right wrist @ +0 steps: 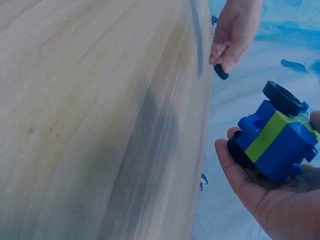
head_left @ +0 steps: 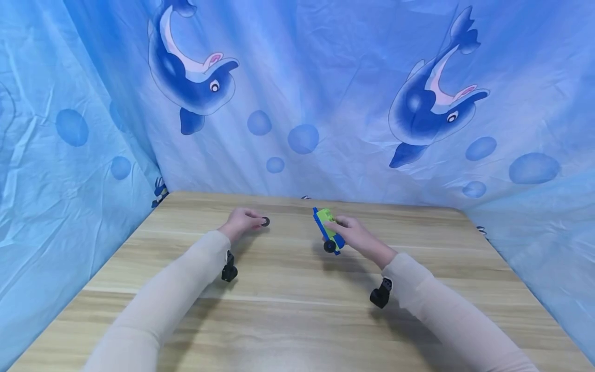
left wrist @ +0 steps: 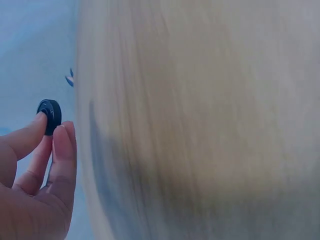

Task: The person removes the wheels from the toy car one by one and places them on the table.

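Between thumb and fingertips my left hand (head_left: 243, 222) pinches a small black toy wheel (left wrist: 50, 116), raised above the tabletop. To its right, my right hand (head_left: 355, 235) grips a toy car (head_left: 327, 227) built of blue and lime-green bricks. The car is tilted, and one black wheel shows at its near end in the head view. In the right wrist view the brick car (right wrist: 282, 142) has two black wheels in sight, one on top and one low by the fingers. My right hand partly covers its other side. The two hands are apart.
A wood-grain table (head_left: 279, 320) lies under both hands. Blue curtains (head_left: 344, 93) printed with dolphins and bubbles hang behind it and at the sides. Each sleeve carries a black wrist camera (head_left: 381, 293).
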`<state>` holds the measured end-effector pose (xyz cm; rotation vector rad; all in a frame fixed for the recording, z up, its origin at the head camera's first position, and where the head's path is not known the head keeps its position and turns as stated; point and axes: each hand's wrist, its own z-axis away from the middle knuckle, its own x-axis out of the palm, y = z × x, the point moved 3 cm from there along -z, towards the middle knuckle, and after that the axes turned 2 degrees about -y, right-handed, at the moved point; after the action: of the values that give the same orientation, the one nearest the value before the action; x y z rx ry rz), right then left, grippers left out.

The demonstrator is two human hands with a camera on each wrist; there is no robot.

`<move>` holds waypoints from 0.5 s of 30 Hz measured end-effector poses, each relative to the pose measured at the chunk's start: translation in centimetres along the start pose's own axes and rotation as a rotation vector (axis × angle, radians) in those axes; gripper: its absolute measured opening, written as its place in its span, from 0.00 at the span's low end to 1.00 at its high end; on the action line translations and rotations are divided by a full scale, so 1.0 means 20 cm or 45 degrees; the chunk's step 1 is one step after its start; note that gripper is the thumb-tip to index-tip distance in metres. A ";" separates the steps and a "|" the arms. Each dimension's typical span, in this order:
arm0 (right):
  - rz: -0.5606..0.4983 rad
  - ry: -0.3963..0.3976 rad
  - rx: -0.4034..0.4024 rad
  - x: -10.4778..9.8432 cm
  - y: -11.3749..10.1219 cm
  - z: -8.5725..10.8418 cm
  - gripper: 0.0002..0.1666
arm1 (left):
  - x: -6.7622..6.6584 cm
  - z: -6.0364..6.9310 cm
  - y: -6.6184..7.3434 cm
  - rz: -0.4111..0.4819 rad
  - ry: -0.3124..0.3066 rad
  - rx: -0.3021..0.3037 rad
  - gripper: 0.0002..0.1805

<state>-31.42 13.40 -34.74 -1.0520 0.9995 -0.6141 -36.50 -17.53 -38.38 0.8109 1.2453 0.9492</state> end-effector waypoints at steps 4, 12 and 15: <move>-0.071 -0.010 -0.004 0.01 0.00 -0.01 0.36 | -0.01 -0.01 -0.03 -0.027 0.034 -0.052 0.18; -0.210 -0.030 -0.024 0.01 0.00 -0.01 0.31 | -0.01 -0.02 -0.06 -0.076 0.077 -0.090 0.15; -0.225 -0.026 -0.009 0.02 0.00 -0.01 0.29 | -0.02 -0.03 -0.06 -0.104 0.072 -0.107 0.15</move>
<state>-31.55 12.98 -34.82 -1.1586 0.8972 -0.7432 -37.00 -18.32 -39.51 0.6666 1.2696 0.9575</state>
